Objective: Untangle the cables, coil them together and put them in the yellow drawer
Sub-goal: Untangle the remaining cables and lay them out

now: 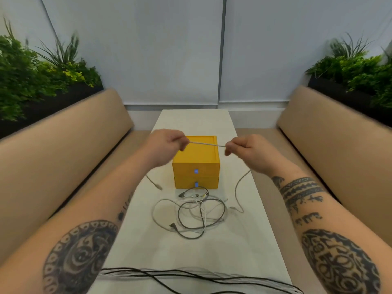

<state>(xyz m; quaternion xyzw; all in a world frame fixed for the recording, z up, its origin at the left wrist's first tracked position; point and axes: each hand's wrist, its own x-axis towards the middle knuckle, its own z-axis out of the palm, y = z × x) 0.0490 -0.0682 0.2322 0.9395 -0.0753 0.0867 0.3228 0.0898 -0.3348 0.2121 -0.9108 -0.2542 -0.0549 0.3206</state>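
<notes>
Drawer unit (196, 164) set mid-table (250, 247). Tangled cables (191, 213) laid before it. One cable (203, 144) held above unit between left hand (164, 145) and right hand (247, 148) (ends trailing either side). More cables (180, 276) laid at near edge.

Both of your bare, tattooed forearms reach forward from the bottom corners and converge above the small yellow two-drawer box (196, 164), the landmark for this legend. Your left hand (164, 145) hangs over the box's top left corner, fingers curled into a loose fist, thumb and forefinger pinched together on one end of a taut stretch of thin pale grey cable (203, 144). Your right hand (244, 148) sits just past the box's top right corner, likewise curled, pinching the other end. The two hands are level, knuckles up, apart by about the box's width.
</notes>
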